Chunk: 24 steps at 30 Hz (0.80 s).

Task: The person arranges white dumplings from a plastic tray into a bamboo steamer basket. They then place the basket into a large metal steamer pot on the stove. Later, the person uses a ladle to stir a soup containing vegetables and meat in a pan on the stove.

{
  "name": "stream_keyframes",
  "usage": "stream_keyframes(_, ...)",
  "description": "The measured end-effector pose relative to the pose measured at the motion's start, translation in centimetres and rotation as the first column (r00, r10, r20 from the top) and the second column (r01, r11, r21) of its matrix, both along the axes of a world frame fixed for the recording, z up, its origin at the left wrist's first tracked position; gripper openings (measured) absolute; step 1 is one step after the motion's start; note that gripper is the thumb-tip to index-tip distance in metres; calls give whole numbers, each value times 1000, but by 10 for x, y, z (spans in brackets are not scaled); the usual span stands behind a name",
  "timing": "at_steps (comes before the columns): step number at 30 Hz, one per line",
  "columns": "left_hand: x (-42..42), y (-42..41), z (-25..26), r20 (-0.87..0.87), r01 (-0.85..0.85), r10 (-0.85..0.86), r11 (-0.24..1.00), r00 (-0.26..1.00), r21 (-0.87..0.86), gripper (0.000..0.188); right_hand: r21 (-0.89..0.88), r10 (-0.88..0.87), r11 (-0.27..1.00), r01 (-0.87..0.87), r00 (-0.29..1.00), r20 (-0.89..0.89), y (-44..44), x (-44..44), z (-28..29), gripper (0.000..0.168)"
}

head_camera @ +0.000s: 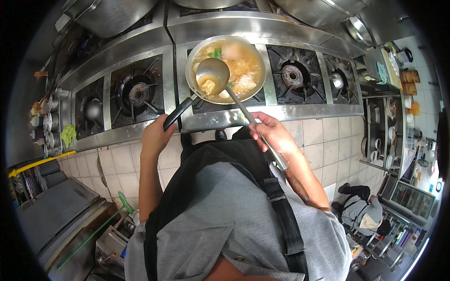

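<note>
A metal pan [190,81] of bubbling broth sits on the middle burner of the stove. Pale chunks of food and a green leaf [216,53] float in the broth [225,45]. My left hand [156,137] is closed around the pan's black handle [179,113]. In my right hand [268,132] is the long metal shaft of a ladle [215,67]. Its bowl is over the left half of the pan and holds some broth and a yellowish piece of food [207,87]. Steam or glare blurs the pan's far side.
Bare gas burners stand left [138,93] and right [292,75] of the pan. Large stockpots [109,17] line the back. A green cloth [68,135] and several containers are at the left end. A co-worker [362,212] in grey bends at the far right, behind me.
</note>
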<state>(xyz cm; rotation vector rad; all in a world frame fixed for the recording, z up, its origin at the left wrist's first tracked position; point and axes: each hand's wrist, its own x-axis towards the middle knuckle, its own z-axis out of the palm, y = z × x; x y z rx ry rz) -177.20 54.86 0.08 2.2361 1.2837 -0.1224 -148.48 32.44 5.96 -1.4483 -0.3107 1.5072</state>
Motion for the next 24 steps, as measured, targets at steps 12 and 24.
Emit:
stream_keyframes(12, 29, 23, -2, 436, 5, -241, 879, 867, 477, 26, -108, 185, 980, -166, 961, 204, 5, -11, 9, 39)
stream_keyframes(24, 132, 34, -36, 178, 368, -511, 782, 841, 503, 15, -87, 154, 986, -139, 968, 199, 2, -16, 13, 39)
